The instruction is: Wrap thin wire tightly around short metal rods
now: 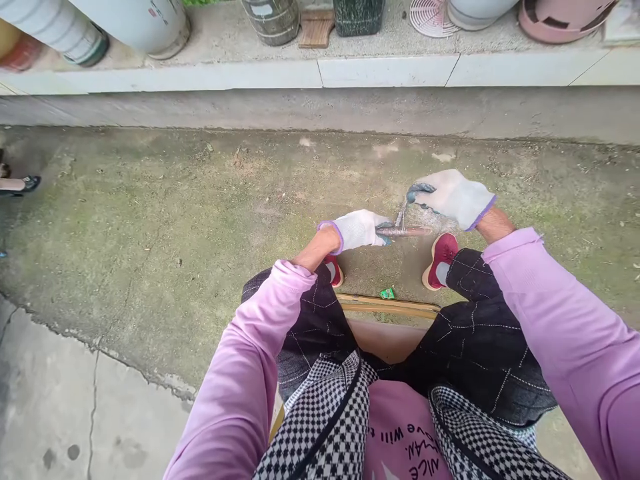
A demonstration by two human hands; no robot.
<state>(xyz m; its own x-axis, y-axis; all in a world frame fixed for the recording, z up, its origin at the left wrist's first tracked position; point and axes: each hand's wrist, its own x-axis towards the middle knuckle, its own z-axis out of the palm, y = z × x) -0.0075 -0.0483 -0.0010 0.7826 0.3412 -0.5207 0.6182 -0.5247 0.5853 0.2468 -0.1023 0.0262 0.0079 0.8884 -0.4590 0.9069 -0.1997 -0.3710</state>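
Observation:
My left hand (357,230), in a white glove with dark fingertips, is closed around a thin reddish-brown rod (417,232). The rod lies level and points right, above the ground between my shoes. A shiny silvery strand (401,215) rises at a slant from the rod near my left fingers. Its upper end is pinched by my right hand (453,198), gloved the same way and held higher and to the right. What the strand is made of is too small to tell. Both palms are hidden.
Mossy concrete ground (175,213) lies around my red shoes (441,260). A small green packet (387,293) is by the wooden seat bars (387,307) between my legs. Several pots and a white container (145,27) line the tiled ledge (385,72). Another person's foot (23,184) shows at far left.

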